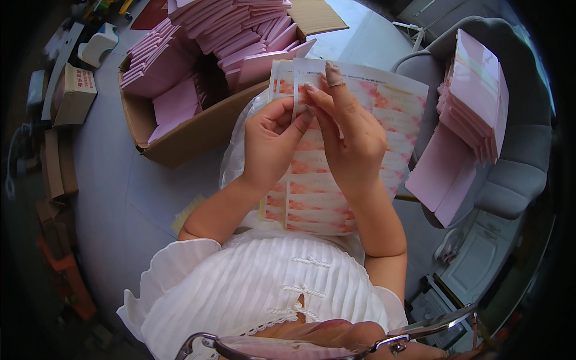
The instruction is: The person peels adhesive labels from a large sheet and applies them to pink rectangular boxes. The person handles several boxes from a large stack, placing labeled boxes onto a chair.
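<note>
Most labels (316, 163) look still on the sheets (414, 91) in front of you, so prob. lots left; L hand (264, 146) fingers pinch an edge, R hand (358, 139) grip unclear; can't tell which pink packs (480, 84) are done.

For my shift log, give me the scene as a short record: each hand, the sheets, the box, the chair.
Left hand: pinching the sheets' edge
Right hand: fingertips at the sheets, close to the left thumb; beige finger cover on one finger
Sheets: printed orange-red, in front of the torso
Box: open, ahead-left, holding pink packs
Chair: grey, on the right, bearing a pink stack
</note>
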Motion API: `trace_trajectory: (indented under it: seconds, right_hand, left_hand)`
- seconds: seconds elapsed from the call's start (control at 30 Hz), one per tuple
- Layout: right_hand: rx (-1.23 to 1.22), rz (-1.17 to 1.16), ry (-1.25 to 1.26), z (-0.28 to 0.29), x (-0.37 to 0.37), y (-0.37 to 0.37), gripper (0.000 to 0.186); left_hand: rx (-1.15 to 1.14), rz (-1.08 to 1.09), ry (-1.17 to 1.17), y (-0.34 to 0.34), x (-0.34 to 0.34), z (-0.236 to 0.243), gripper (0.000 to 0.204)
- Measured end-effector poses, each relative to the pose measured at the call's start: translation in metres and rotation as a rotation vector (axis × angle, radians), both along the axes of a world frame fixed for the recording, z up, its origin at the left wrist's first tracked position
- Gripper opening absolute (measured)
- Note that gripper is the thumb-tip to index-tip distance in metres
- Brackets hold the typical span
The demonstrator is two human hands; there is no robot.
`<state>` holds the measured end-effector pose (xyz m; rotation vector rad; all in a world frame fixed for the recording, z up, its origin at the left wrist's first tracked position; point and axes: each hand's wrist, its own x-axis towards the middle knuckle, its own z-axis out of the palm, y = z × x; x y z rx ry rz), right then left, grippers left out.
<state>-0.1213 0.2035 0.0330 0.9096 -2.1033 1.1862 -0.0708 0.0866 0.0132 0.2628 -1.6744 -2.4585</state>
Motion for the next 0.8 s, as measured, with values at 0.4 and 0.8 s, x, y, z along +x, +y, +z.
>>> trace_trajectory:
  seconds: [0.4,0.8]
  right_hand:
    - [0.139,0.035,-0.063,0.018,0.013,0.003,0.057]
    - [0.088,0.156,-0.155,0.020,0.014,0.012,0.063]
  left_hand:
    - [-0.074,-0.074,0.099,-0.011,0.003,-0.001,0.010]
    - [-0.273,-0.123,0.097,-0.018,0.008,0.002,0.008]
